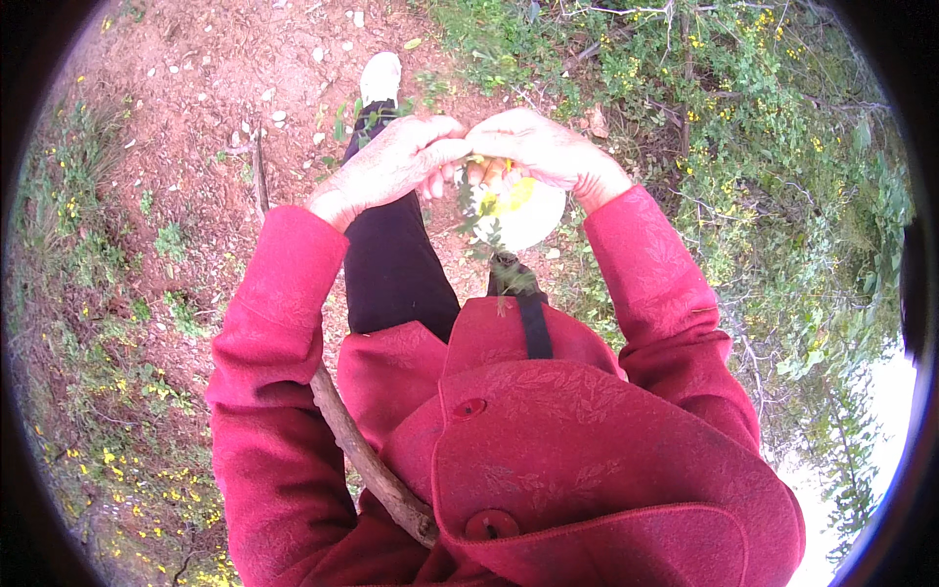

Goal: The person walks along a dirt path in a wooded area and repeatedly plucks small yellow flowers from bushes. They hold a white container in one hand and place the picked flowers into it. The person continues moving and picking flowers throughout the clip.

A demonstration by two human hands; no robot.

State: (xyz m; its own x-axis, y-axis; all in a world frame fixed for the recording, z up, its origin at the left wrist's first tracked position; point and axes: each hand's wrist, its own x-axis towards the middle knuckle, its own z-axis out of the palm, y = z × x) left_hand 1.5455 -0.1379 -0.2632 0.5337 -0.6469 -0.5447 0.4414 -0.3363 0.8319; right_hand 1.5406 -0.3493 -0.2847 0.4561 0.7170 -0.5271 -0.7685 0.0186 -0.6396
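Head view, near to far: stick (367, 460) tucked under left arm, freeing both hands. Left hand (391, 161) and right hand (543, 147) meet fingertip to fingertip, pinching yellow flower sprig (504, 196) between them, held above white bowl (533, 220). Beyond: white shoe (380, 76) on red dirt path (215, 98), bushes (763, 127) at right.
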